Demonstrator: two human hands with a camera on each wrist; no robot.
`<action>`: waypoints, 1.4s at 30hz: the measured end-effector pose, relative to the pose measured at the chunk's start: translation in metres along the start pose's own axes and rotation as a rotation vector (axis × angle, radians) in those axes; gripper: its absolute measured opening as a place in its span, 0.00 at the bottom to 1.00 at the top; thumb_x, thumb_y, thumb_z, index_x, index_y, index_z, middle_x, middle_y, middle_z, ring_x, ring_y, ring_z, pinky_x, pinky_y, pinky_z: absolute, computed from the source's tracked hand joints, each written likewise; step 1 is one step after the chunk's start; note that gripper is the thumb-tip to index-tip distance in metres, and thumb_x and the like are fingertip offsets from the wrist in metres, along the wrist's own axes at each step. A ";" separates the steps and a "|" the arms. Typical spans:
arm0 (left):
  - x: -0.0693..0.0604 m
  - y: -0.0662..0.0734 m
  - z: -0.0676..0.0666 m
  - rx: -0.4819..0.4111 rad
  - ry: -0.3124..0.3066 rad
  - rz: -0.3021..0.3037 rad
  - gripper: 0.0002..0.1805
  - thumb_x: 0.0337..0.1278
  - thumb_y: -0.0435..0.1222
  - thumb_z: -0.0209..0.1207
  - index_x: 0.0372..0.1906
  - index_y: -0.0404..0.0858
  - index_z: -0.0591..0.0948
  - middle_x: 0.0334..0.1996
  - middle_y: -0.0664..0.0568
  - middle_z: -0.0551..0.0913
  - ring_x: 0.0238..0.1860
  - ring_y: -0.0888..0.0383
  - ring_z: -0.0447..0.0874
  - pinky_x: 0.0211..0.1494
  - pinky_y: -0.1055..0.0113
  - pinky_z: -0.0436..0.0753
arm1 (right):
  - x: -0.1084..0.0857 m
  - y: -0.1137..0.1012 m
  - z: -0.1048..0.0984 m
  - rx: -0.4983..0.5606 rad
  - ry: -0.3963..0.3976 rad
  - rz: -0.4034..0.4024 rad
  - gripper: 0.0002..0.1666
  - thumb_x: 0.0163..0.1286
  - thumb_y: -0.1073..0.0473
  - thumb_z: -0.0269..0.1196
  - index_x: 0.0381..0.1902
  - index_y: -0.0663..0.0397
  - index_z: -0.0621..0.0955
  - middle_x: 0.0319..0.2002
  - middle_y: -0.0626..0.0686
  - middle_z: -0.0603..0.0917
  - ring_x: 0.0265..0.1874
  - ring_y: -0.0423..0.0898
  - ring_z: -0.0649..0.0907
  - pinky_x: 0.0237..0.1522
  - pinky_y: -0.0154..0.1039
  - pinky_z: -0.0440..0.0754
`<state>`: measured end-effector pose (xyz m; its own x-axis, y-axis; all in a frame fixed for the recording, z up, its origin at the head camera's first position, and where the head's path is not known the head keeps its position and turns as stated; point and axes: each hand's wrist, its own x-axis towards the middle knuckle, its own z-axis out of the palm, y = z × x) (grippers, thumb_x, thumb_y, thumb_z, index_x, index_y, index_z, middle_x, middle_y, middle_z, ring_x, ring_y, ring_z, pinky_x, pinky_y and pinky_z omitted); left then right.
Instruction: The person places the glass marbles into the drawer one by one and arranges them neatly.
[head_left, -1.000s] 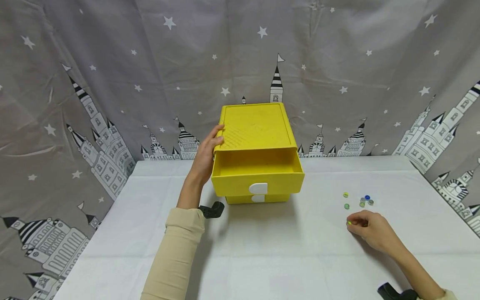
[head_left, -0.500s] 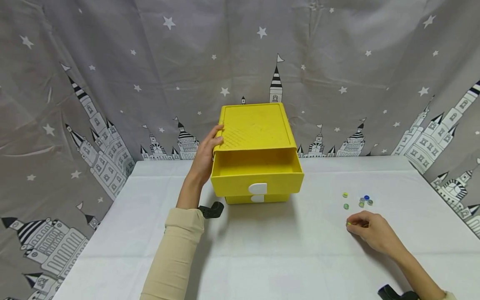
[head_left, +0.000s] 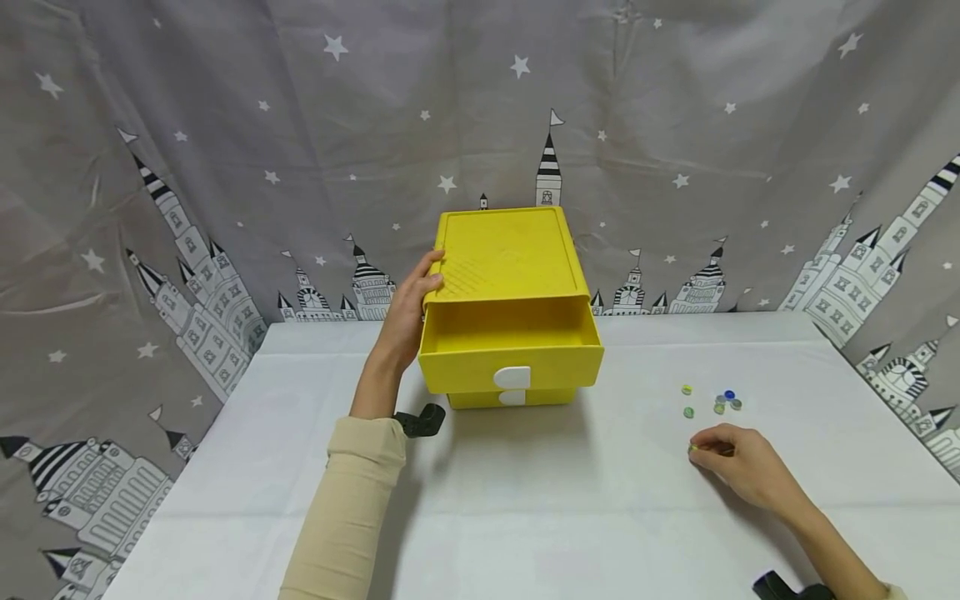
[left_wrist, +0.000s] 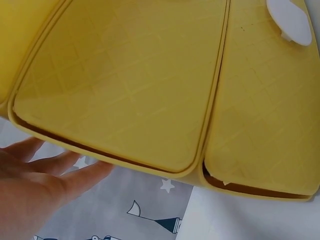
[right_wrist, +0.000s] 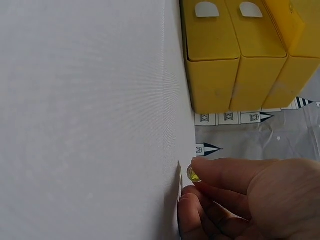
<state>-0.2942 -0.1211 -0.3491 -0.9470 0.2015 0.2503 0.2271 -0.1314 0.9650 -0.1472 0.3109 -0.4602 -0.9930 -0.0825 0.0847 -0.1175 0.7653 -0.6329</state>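
A yellow plastic drawer box (head_left: 510, 250) stands at the back of the table, its top drawer (head_left: 465, 368) pulled out with nothing visible inside. Against the box's left side rests my left hand (head_left: 406, 312), fingers fairly straight, seen also in the left wrist view along the box's edge. Over at the right, my right hand (head_left: 742, 462) pinches a small clear marble (right_wrist: 193, 174) with yellow-green inside, low above the white cloth. Just beyond it lie loose marbles: a yellow-green one (head_left: 687, 389), a green one (head_left: 688, 412), a blue one (head_left: 730, 394) and several paler ones.
A white cloth (head_left: 600, 517) covers the table. Behind it hangs a grey curtain (head_left: 480, 100) printed with castles and stars. Lower drawers with white handles (head_left: 513, 398) sit closed beneath the pulled-out one.
The whole view has shifted slightly to the left. Both hands keep their places, and the marble between the right fingertips shows less in the head view.
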 end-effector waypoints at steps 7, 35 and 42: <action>-0.001 -0.001 0.001 -0.009 0.013 -0.006 0.31 0.69 0.42 0.45 0.76 0.45 0.61 0.74 0.52 0.58 0.66 0.54 0.65 0.70 0.56 0.62 | -0.001 0.000 -0.001 0.016 -0.005 0.011 0.10 0.64 0.63 0.68 0.40 0.65 0.85 0.35 0.50 0.85 0.31 0.43 0.80 0.32 0.35 0.77; 0.001 -0.002 0.000 0.015 0.020 -0.014 0.32 0.68 0.43 0.46 0.76 0.46 0.61 0.76 0.52 0.55 0.70 0.54 0.60 0.72 0.55 0.59 | -0.005 -0.002 -0.009 0.096 0.021 0.042 0.13 0.66 0.58 0.66 0.44 0.63 0.85 0.36 0.52 0.87 0.32 0.38 0.82 0.35 0.33 0.77; 0.001 -0.001 0.000 0.016 0.018 -0.010 0.31 0.69 0.43 0.46 0.76 0.46 0.61 0.76 0.52 0.55 0.70 0.54 0.60 0.71 0.55 0.59 | -0.004 -0.003 -0.028 0.125 0.116 0.027 0.17 0.68 0.55 0.66 0.46 0.64 0.84 0.42 0.57 0.86 0.37 0.28 0.80 0.38 0.23 0.74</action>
<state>-0.2951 -0.1210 -0.3500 -0.9531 0.1853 0.2392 0.2211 -0.1134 0.9686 -0.1425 0.3267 -0.4370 -0.9885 0.0169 0.1502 -0.0987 0.6803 -0.7262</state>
